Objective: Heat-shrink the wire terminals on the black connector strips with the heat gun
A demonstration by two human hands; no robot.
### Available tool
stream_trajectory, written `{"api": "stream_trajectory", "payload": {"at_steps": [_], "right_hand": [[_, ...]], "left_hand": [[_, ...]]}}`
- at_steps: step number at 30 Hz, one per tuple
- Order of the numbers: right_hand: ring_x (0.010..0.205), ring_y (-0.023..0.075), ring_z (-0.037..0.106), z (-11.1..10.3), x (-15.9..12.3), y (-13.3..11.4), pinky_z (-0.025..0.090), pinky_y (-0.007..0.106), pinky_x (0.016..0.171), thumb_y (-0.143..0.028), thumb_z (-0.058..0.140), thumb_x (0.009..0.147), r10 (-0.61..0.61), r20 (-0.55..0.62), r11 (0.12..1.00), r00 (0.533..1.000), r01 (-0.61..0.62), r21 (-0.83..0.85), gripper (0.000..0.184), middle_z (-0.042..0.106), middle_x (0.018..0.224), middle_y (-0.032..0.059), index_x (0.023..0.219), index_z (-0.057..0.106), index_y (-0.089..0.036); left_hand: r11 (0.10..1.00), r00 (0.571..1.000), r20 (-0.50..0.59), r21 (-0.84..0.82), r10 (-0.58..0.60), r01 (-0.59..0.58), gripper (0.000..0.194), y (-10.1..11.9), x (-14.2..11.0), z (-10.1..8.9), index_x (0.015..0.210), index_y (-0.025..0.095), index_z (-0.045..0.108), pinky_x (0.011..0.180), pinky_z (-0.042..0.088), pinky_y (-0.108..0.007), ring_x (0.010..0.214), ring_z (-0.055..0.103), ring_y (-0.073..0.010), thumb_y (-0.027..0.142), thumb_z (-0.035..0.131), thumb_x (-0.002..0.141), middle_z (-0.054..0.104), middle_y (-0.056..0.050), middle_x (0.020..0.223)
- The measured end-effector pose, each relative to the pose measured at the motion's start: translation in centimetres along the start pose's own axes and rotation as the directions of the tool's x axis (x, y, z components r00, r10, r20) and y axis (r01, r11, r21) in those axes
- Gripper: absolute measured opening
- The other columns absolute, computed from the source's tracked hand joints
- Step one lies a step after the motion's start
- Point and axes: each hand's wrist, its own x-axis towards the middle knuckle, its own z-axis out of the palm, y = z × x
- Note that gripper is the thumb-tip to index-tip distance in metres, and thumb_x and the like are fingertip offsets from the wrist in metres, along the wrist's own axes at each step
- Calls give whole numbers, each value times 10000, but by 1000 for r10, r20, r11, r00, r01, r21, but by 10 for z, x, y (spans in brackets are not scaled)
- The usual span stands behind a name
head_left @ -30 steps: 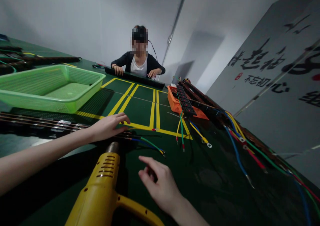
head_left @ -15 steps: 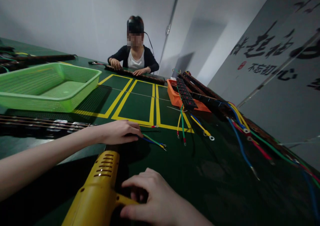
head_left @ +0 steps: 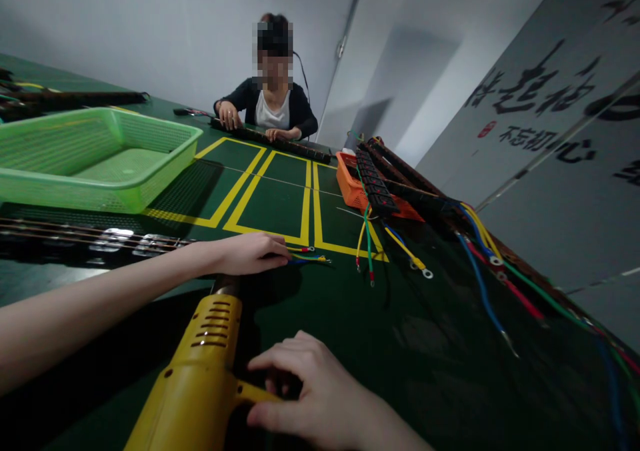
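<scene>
Yellow heat gun (head_left: 193,384): located at the near side of the desk (head_left: 360,344), nozzle (head_left: 227,284) toward the left hand (head_left: 255,252). The left hand is narrowed over the wires (head_left: 303,258), whose terminals (head_left: 324,260) project past it; grip cannot be confirmed. The right hand (head_left: 313,392) is loosely curled at the gun's handle (head_left: 250,392), thumb and forefinger apart; grip cannot be determined.

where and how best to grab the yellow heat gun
Likely by the handle, coming from the right and wrapping round it: it juts from the body on that side, right at the right hand, while the metal nozzle points away.
</scene>
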Motion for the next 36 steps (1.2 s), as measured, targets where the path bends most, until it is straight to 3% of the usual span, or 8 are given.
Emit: {"api": "stream_trajectory", "payload": {"at_steps": [7,12,16,22,30,36], "right_hand": [[707,97,525,4,12,-8,304,246,697,-413,727,719,25,-7,996,1000,-26,-81,347,636,804,-52,1004,646,-232],[662,84,518,17,15,2,306,233,687,-399,758,661,-25,-61,1000,998,26,9,355,627,761,-71,962,652,-241],[664,84,534,22,13,11,316,235,698,-503,699,714,-70,-104,995,992,77,67,381,635,760,-60,983,653,-237],[719,81,559,14,8,15,320,234,728,-604,587,797,-142,-74,986,987,148,80,446,637,788,-40,1032,638,-229],[798,93,573,7,1,18,335,234,769,-601,504,854,-175,-22,983,984,176,54,462,640,840,-17,1098,608,-223],[753,99,555,-2,1,19,329,257,735,-547,483,881,-209,-38,977,977,210,22,429,629,784,-11,1082,619,-192]], "left_hand": [[988,991,95,-130,93,-80,282,-4,-4,-4,1086,248,660,926,400,-238,1056,565,-175,200,451,902,573,-39,1206],[967,985,116,-233,130,-101,269,-3,-2,-5,1012,257,695,917,398,-230,1038,565,-169,220,449,909,590,-29,1171],[972,989,127,-230,78,-47,310,-1,-1,-5,1054,203,671,867,415,-225,959,586,-160,213,388,926,621,-53,1073],[939,984,118,-302,-132,162,339,0,2,-1,1063,156,650,627,453,-196,759,606,-136,198,350,911,647,-62,980],[966,994,-26,-241,-108,98,278,-3,2,2,1083,165,645,772,459,-209,890,608,-145,226,446,898,648,-63,1029],[980,998,6,-188,-63,63,284,-2,1,1,1082,193,635,773,460,-208,902,604,-140,179,400,922,625,-53,1029]]}}
